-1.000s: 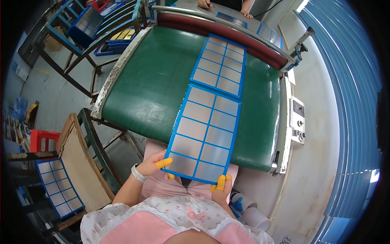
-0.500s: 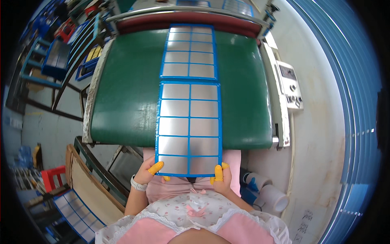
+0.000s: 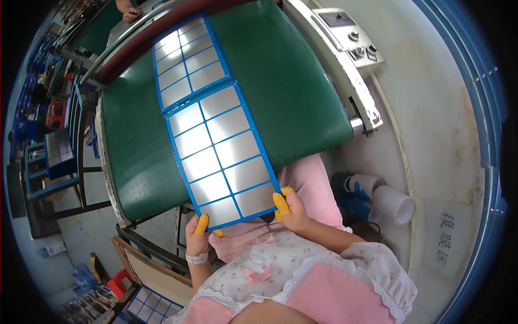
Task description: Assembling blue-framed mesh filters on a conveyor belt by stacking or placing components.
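Note:
Both my hands grip the near end of a blue-bordered metal sheet [image 3: 245,174], a shiny silver panel split by blue lines into several rectangles. My left hand [image 3: 197,235] pinches its near left corner, and my right hand [image 3: 291,209] its near right corner. Yellow finger cots cover some fingertips on each hand. The sheet's far part lies over the green conveyor belt [image 3: 294,102], while its near end sticks out past the belt's edge. Just beyond it, a second sheet [image 3: 189,62] of the same pattern lies on the belt, their edges close together.
A dark red roller [image 3: 121,56] and a metal bar cross the belt's far end. On the right is a control box [image 3: 350,40] with knobs. White film rolls [image 3: 396,205] stand below right. Another sheet [image 3: 154,306] lies at lower left. Another person's hand [image 3: 130,14] shows at the far end.
The view has turned, so the belt and sheets now slant to the upper left. Another person's hand has come into view at the far end. Both my hands keep hold of the near sheet.

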Motion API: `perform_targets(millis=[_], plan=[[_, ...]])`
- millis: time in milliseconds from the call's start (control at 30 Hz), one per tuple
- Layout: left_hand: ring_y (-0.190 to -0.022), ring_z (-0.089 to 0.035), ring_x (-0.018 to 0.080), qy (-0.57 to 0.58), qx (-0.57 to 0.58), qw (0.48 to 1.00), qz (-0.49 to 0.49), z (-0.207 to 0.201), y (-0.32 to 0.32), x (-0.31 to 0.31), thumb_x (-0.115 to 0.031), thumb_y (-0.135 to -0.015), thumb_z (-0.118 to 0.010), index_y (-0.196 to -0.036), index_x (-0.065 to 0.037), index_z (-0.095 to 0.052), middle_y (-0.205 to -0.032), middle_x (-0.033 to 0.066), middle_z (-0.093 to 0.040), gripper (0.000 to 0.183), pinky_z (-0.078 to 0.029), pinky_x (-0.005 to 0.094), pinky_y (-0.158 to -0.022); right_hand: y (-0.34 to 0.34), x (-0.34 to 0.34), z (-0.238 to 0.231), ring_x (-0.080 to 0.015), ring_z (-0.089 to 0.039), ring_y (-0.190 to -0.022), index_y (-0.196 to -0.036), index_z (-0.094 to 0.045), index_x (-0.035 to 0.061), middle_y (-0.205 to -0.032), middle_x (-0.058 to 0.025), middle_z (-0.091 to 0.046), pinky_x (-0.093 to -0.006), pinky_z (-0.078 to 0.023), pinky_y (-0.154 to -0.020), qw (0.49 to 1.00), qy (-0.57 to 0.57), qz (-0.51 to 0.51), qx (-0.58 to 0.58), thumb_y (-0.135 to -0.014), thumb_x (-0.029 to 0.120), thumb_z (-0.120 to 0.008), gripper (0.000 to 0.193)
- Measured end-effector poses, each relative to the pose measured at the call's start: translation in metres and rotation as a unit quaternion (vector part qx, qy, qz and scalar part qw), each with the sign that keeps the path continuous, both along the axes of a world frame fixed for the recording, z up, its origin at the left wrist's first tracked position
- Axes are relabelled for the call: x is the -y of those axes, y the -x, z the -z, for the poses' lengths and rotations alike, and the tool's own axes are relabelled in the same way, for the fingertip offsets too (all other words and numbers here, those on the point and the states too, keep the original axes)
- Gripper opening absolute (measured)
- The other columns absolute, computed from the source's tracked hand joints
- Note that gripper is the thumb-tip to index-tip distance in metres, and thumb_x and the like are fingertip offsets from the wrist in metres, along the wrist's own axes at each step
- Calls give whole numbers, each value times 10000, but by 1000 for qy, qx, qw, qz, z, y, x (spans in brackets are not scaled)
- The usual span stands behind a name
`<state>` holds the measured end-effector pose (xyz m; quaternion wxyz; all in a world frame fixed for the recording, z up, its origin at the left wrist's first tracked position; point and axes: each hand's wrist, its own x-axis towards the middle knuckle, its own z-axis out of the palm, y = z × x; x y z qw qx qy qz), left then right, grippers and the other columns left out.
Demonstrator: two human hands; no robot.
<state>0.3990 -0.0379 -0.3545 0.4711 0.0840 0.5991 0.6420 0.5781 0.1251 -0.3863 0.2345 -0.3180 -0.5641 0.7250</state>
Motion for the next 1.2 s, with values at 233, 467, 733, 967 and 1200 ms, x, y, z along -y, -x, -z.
perform_targets(millis=[233,467,733,967,1200], plan=[[-484,-550,222,21,17,1000,-7,0,0,3,-195,-858,-431,-933,27,-477,-666,129,-564,239,-446,283,-399,-2,0,0,-44,-383,-450,-811,-428,47,-572,9,-420,-207,-303,-388,1000,23,6,17,-852,164,-476,133],[-385,-511,214,82,16,996,-39,-3,0,4,-290,-843,-457,-765,4,-484,-551,111,-528,305,-407,276,-326,-12,4,-5,-72,-444,-440,-656,-464,7,-536,-24,-474,-232,-324,-377,992,127,-14,17,-819,140,-527,220],[-347,-472,165,115,41,988,-96,2,1,-3,-305,-806,-526,-670,2,-499,-539,71,-501,337,-363,250,-301,-4,-5,-11,-81,-383,-371,-607,-471,38,-482,-21,-433,-219,-276,-348,979,200,5,36,-850,237,-477,314],[-343,-480,154,165,85,980,-63,-7,8,3,-500,-795,-442,-621,13,-512,-488,84,-496,547,-365,233,-311,1,-2,-13,-82,-410,-383,-645,-484,37,-512,-28,-464,-211,-301,-351,983,173,-7,67,-846,223,-484,274],[-379,-509,144,138,8,973,-187,-50,6,85,-344,-821,-496,-658,17,-527,-531,86,-531,398,-384,228,-329,59,-21,-72,-283,-519,-807,-889,-513,1,-900,-155,-541,-357,-399,-714,852,-453,-261,-24,-788,199,-538,224]])
